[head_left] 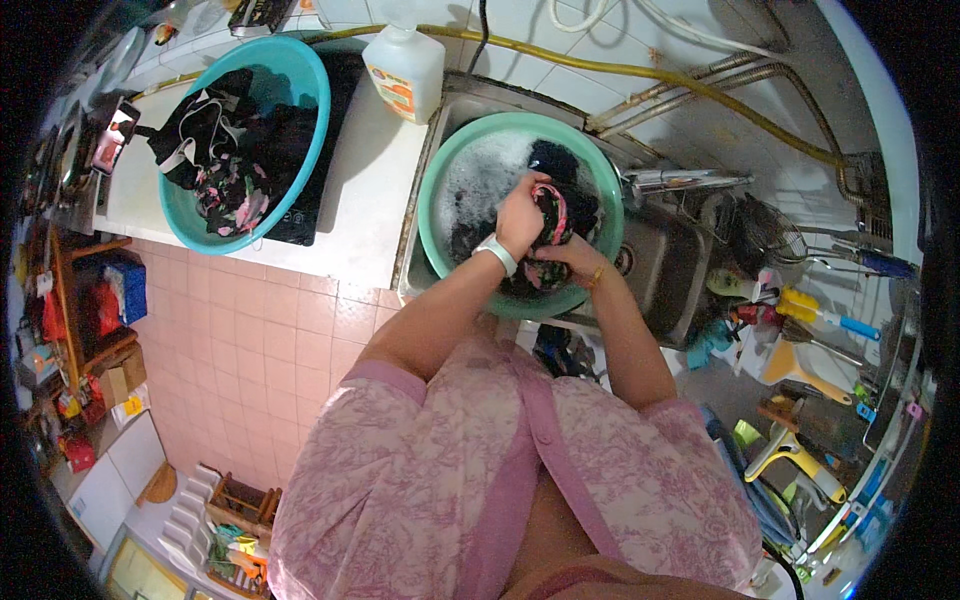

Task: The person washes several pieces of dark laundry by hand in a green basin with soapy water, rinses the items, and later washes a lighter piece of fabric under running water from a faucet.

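Note:
A black floral garment with pink edging (551, 212) is bunched between my two hands, low over a green basin (429, 215). My left hand (520, 218), with a white band at the wrist, is closed on its upper left side. Nearer to me, my right hand (574, 260) grips its lower part. Soapy water (480, 165) with white foam fills the basin, and dark cloth (548, 160) lies in it beyond my hands. How much of the held garment is under water is hidden.
The basin rests over a metal sink (660, 265). A turquoise tub (322, 110) of dark clothes stands on the left counter, with a white jug (405, 75) between the two. Along the back wall runs a yellow hose (560, 56). Brushes (800, 365) and utensils crowd the right side.

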A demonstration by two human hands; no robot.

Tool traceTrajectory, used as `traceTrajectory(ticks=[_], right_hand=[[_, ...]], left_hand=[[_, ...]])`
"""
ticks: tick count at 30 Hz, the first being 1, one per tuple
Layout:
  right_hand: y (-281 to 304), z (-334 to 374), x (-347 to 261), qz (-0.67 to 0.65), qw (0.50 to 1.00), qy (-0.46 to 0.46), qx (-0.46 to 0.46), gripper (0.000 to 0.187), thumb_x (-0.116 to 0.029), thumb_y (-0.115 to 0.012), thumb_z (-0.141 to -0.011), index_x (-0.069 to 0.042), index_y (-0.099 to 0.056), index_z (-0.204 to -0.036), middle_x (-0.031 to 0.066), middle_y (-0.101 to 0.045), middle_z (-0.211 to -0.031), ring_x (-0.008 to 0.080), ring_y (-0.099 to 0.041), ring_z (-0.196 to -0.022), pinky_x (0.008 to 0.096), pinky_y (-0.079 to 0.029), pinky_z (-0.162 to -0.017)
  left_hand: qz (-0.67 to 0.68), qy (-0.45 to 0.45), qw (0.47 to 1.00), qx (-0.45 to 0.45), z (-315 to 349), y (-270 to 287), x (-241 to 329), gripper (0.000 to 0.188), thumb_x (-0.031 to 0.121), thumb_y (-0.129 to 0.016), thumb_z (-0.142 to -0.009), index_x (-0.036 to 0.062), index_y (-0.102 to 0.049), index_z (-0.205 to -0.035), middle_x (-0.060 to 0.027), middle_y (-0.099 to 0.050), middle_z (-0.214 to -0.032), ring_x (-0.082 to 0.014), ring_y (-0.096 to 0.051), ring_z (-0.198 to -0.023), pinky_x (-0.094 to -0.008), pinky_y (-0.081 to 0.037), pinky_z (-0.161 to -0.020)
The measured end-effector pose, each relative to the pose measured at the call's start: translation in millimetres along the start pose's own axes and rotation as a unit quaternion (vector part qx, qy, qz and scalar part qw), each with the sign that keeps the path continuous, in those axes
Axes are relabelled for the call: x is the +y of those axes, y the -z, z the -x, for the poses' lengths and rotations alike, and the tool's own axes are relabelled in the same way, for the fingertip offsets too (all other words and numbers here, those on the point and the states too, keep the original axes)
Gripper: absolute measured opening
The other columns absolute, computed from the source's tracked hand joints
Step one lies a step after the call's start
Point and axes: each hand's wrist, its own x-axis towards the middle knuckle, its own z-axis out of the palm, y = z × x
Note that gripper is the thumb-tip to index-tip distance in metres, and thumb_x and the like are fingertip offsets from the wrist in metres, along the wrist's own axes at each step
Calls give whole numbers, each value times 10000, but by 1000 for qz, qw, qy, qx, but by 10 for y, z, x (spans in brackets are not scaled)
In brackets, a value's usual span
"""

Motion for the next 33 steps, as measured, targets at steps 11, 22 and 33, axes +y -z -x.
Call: traceTrajectory(ticks=[11, 22, 33], right_hand=[[-98, -258, 130, 271, 933, 132, 197, 460, -232, -677, -596, -56, -521, -991, 63, -577, -914, 174, -549, -804, 303, -450, -672], [53, -197, 208, 401, 881, 19, 252, 549, -268, -713, -546, -16, -505, -988, 129, -580, -849, 238, -555, -750, 338, -441, -681], [-625, 144, -607, 318, 928, 178, 71, 551, -141, -661, -664, -68, -410, -1149, 119, -395, -1178, 223, -402, -1056, 312, -414, -817]], left_hand=[[-205, -32, 977, -51, -155, -67, -152, 243, 44, -408, -681, 28, -514, -899, -177, -555, -773, -346, -522, -750, -401, -419, -662], [-46, 35, 988, -144, 36, 27, -781, 491, 72, -517, -652, -32, -354, -1104, -223, -506, -969, -338, -495, -909, -354, -394, -778], [390, 152, 906, -61, 246, 917, 80, 478, 189, -523, -725, 45, -319, -1132, -94, -546, -919, -161, -563, -731, -243, -454, -452]])
